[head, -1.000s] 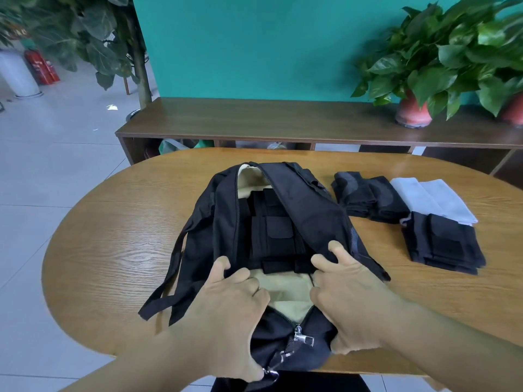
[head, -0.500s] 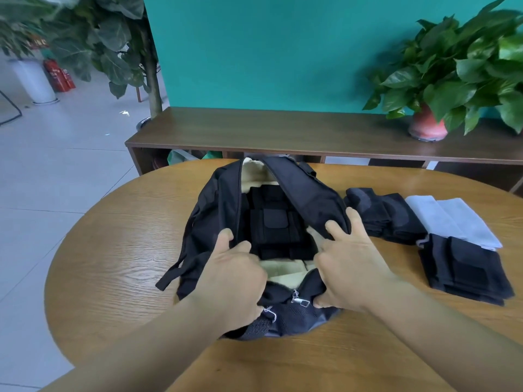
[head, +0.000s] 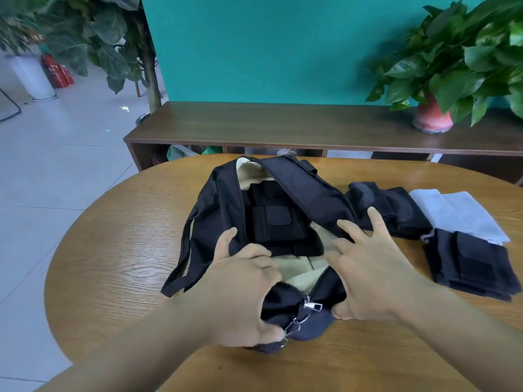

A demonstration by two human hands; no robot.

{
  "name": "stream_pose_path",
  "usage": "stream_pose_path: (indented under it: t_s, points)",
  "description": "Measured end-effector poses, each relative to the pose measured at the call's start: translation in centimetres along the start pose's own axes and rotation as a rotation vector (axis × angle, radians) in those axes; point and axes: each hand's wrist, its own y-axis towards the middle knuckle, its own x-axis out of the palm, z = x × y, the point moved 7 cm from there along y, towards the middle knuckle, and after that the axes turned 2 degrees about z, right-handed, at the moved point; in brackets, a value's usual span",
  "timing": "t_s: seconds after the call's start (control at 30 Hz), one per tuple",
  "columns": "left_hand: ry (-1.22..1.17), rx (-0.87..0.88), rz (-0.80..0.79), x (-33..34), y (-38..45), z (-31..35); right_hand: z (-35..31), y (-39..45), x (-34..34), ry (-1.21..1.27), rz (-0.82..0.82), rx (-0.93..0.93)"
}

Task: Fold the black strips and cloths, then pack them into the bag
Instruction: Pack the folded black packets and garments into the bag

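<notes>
A black bag (head: 308, 193) with beige lining lies unzipped on the round wooden table (head: 119, 250). A folded black strip bundle (head: 277, 222) sits inside it. My left hand (head: 240, 292) grips the bag's near left edge by the zip. My right hand (head: 368, 273) holds the right edge, some fingers spread over the flap. To the right of the bag lie a folded black cloth (head: 396, 210) and a folded black strip stack (head: 469, 267).
Two folded white cloths (head: 458, 216) lie between the black piles at the right. A dark wooden bench (head: 283, 125) with a potted plant (head: 433, 117) stands behind the table. Tiled floor and a large plant (head: 113, 52) are at the left.
Both hands have slid the bag away from me; its near end, which hung over the table's front edge, now lies on the tabletop. The piles at the right have not moved.
</notes>
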Motion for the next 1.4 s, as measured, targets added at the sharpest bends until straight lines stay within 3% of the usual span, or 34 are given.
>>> stream_pose_path:
  t_s: [0.13,0.23,0.47,0.67,0.87,1.1,1.3,1.4]
  points:
    - [-0.034,0.026,-0.079,0.1,-0.2,0.7,-0.4,-0.6,0.3,0.065,-0.077,-0.035]
    - [-0.139,0.003,-0.052,0.1,-0.4,0.4,-0.2,-1.0,0.2,0.099,-0.080,-0.045]
    - [-0.228,-0.034,-0.082,-1.2,-0.8,0.5,-1.1,-2.5,-1.7,0.202,0.076,-0.130]
    - [-0.215,-0.079,0.012,-2.7,0.8,1.4,1.6,-4.4,-2.6,0.325,0.198,-0.022]
    - [-0.299,-0.062,0.125,-3.3,5.0,5.7,6.6,-7.2,0.6,0.479,0.398,0.211]
    - [-0.396,0.040,0.138,-3.7,10.5,13.1,13.5,-12.8,8.5,0.671,0.506,0.608]
    - [-0.551,-0.009,0.044,-0.4,15.5,17.6,19.1,-15.2,14.5,0.804,0.484,0.994]
    - [-0.677,-0.073,-0.005,1.9,18.2,19.0,20.6,-14.7,16.0,0.877,0.463,1.097]
